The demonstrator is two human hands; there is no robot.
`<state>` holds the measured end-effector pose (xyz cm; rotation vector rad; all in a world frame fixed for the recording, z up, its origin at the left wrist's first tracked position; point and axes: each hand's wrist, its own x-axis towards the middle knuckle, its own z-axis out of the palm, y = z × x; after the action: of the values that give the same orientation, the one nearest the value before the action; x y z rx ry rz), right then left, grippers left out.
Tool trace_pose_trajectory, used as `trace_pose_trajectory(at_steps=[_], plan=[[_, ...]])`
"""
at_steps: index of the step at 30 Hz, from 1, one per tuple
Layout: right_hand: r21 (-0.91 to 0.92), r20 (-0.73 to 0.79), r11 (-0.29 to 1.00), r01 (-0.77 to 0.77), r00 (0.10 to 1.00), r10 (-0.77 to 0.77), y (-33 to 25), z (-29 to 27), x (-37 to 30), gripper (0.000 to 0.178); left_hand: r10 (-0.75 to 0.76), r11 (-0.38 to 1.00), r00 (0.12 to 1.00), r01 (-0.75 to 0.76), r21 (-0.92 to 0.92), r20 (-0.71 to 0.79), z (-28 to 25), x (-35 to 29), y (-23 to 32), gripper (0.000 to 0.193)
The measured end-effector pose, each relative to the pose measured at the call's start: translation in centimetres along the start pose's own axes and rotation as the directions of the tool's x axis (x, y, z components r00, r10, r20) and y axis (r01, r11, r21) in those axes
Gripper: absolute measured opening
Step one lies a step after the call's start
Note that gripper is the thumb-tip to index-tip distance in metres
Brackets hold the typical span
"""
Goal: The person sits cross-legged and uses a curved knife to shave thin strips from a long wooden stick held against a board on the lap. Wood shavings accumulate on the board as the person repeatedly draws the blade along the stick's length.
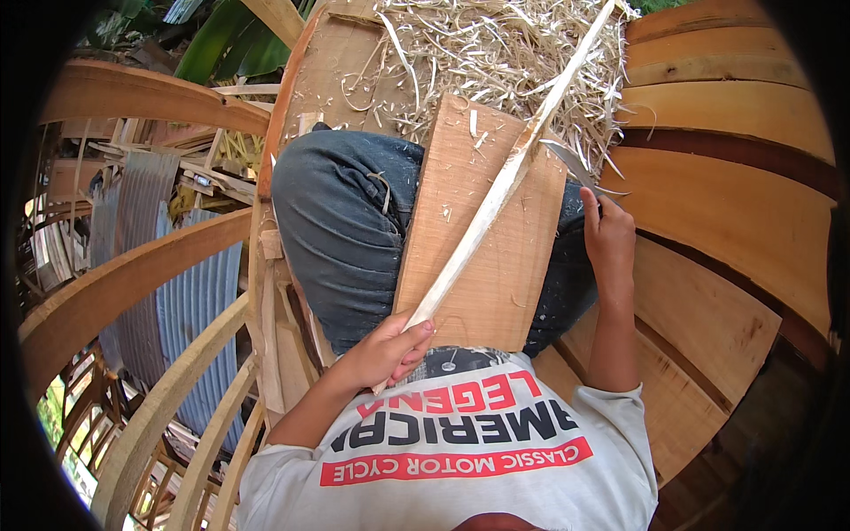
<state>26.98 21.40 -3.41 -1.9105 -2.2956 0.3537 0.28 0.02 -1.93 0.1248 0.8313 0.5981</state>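
Note:
A long pale strip of wood (478, 226) runs slantwise from my waist up to the far right. My left hand (387, 352) is closed around its near end. Under the strip, a flat wooden board (509, 292) lies across my lap, with a few curled shavings on it. My right hand (609, 234) grips a knife, its handle mostly hidden in the fingers. The curved grey knife blade (574, 165) points up and left, its tip close to the right side of the strip. Whether blade and strip touch, I cannot tell. Near the blade, the strip shows a brownish patch.
A thick heap of pale shavings (505, 49) covers the wooden surface beyond my knees. Wide wooden slats (708, 181) extend on the right. Curved wooden rails (133, 274) stand on the left, with corrugated metal sheets (190, 310) and scrap wood below. Green leaves (235, 44) show at the far left.

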Motion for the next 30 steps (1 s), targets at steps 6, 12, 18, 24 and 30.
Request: trace_pose_trajectory(at_steps=[6, 12, 18, 24, 30], plan=[[0.09, 0.225, 0.978, 0.19, 0.952, -0.206, -5.5, -0.6, -5.2, 0.043, -0.004, 1.0, 0.999, 0.005, -0.023, 0.043, -0.5, 0.8, -0.1, 0.032], [-0.019, 0.234, 0.97, 0.241, 0.945, -0.23, -5.7, 0.8, -4.6, 0.051, 0.014, 0.999, 1.0, -0.014, 0.034, -0.019, 0.0, 0.9, 0.2, 0.029], [-0.076, 0.15, 0.959, 0.272, 0.954, -0.259, -5.0, 1.4, -3.9, 0.054, 0.043, 0.996, 0.998, -0.04, 0.077, -0.039, 0.2, 1.0, 0.3, 0.027], [-0.127, 0.083, 0.974, 0.187, 0.981, -0.177, -3.6, 2.4, -2.2, 0.058, 0.056, 0.995, 0.998, -0.053, 0.081, -0.032, 0.1, 1.2, 0.1, 0.026], [-0.118, -0.115, 0.993, 0.004, 0.993, -0.018, 0.6, 2.2, 2.4, 0.06, 0.046, 0.998, 0.999, -0.047, 0.033, 0.009, -0.6, 0.9, -0.7, 0.026]])
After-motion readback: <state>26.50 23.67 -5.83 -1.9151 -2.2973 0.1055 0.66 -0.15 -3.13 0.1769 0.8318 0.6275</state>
